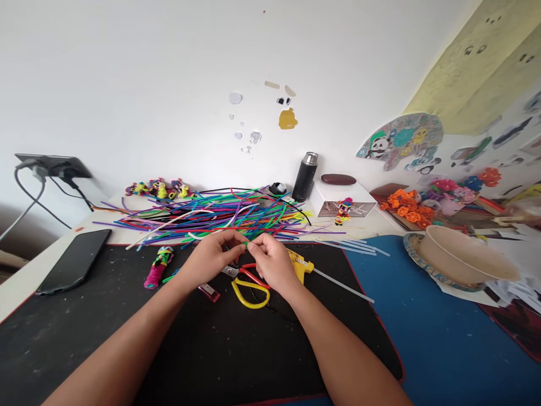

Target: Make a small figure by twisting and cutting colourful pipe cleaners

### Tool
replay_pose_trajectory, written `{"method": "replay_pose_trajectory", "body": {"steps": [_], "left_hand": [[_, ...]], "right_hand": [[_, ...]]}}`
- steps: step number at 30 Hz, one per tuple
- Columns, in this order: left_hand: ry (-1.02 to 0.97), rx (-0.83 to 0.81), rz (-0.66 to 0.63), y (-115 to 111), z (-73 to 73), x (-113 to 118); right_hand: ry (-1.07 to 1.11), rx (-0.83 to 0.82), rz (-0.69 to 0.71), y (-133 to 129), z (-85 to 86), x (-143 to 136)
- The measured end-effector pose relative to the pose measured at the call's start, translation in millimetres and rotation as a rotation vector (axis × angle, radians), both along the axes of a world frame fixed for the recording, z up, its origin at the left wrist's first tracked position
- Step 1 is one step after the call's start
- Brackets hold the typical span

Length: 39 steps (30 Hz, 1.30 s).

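Both of my hands meet above the black mat, fingertips pinched together. Between them shows a small bit of green pipe cleaner (247,246), mostly hidden by the fingers. My left hand (215,256) is closed on its left end, and my right hand (270,260) is closed on the right. Scissors (251,293) with red and yellow handles lie just below the hands. A yellow glue gun (301,266) with a clear glue stick rests beside my right hand. To the left lies a pipe-cleaner figure (159,267) with a pink lower part.
A heap of colourful pipe cleaners (211,211) spreads behind the hands. A black phone (75,261) lies at left. A black thermos (305,176) and a white box (342,198) stand by the wall. Loose glue sticks (350,246) and a beige bowl (465,256) are at right.
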<state>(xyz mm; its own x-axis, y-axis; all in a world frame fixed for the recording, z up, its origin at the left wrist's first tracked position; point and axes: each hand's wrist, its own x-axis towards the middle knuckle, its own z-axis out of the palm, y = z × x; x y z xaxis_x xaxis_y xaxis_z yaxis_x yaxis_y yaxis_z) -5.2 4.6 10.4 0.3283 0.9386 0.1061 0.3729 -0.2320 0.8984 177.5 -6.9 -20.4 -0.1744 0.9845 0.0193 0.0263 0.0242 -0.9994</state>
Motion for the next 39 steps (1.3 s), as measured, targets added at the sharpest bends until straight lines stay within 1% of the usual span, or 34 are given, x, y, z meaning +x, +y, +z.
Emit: {"method": "replay_pose_trajectory", "body": {"steps": [5,9,14,17,19,21,24,27,29,32,35,39], "left_hand": [[0.027,0.046,-0.011,0.8,-5.5,-3.3],[0.151,0.176,-0.034,3.1,-7.3,-4.2],[0.275,0.337,-0.03,4.3,-7.5,-2.1],[0.31,0.367,-0.002,3.0,-8.0,0.2],[0.301,0.317,0.021,1.7,-7.8,1.7],[0.211,0.186,0.037,0.9,-6.6,2.8],[-0.056,-0.068,0.056,1.9,-3.3,3.3],[-0.271,-0.215,0.101,5.3,-0.4,2.0],[-0.35,-0.258,0.132,7.6,0.2,0.7],[-0.402,-0.289,0.148,8.6,-0.1,0.2],[-0.401,-0.294,0.143,6.7,0.6,2.4],[-0.368,-0.291,0.105,3.1,3.1,6.9]], "right_hand": [[-0.074,0.049,-0.014,0.0,0.0,3.1],[-0.082,0.038,-0.002,1.8,-1.1,3.6],[-0.094,0.001,0.027,4.1,-5.4,2.5],[-0.116,0.006,0.023,4.9,-7.9,1.9],[-0.122,0.017,0.027,4.5,-7.7,1.7],[-0.114,0.027,0.032,3.4,-5.2,1.9],[-0.073,0.04,0.037,2.2,1.7,3.1],[-0.018,0.038,0.013,3.0,8.1,5.2],[0.019,0.029,-0.015,4.1,10.4,6.5],[0.047,0.025,-0.034,5.0,10.4,7.7],[0.04,0.034,-0.022,4.4,8.2,7.7],[-0.007,0.058,-0.007,2.8,5.2,6.0]]}}
